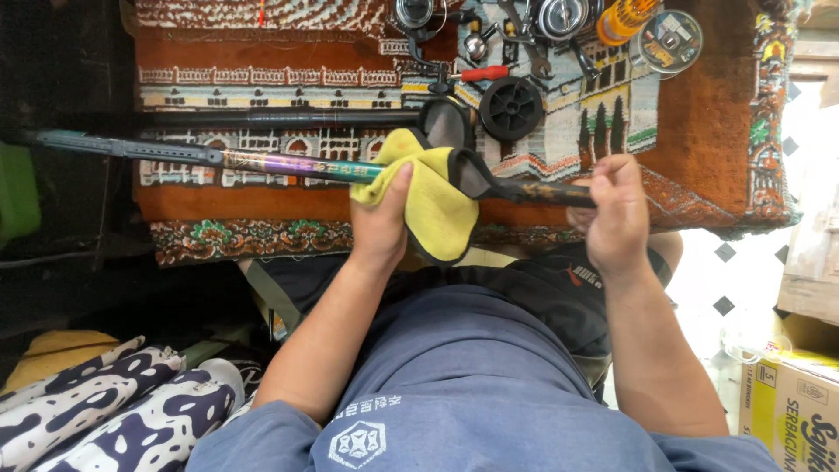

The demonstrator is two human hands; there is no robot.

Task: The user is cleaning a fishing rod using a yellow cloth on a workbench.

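A long dark fishing rod [262,162] with purple and green bands lies across my lap, running from the far left to my right hand. My left hand [382,214] presses a yellow cloth [433,197] with a dark backing around the rod's middle. My right hand [616,210] is closed around the rod's butt end. A second dark rod section [280,118] lies parallel on the rug just beyond.
A patterned red-brown rug [699,122] bears a black spool [510,107], fishing reels [559,17], a red-handled tool [483,73], an orange bottle [622,19] and a round line spool [670,41]. A cardboard box [791,411] stands at lower right, patterned fabric [114,411] at lower left.
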